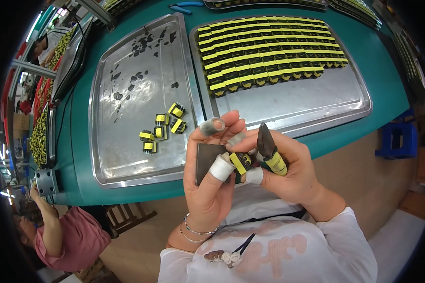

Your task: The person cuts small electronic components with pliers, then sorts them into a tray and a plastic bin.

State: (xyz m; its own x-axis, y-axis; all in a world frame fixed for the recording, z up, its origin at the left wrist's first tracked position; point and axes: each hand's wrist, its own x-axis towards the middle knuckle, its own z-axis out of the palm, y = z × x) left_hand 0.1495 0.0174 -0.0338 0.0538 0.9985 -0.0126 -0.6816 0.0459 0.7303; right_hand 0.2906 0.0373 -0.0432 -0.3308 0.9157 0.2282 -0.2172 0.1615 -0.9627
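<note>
The person's left grip [204, 194] is curled, fingers bent around a dark grey flat rectangular piece [205, 162], its white-wrapped thumb reaching a small yellow-and-black block [241, 162]. The block sits between the two grips at their fingertips; which one bears it is hard to tell. The right grip [295, 177] is closed around a hand tool with a dark pointed head [266, 140], which points up and away from the palm. Beyond the left grip, a shallow silvery metal tray [127, 172] on the green surface [75, 160] holds loose similar blocks [160, 132]; beyond the right, another metal tray [311, 111] carries packed rows [269, 54] of them.
</note>
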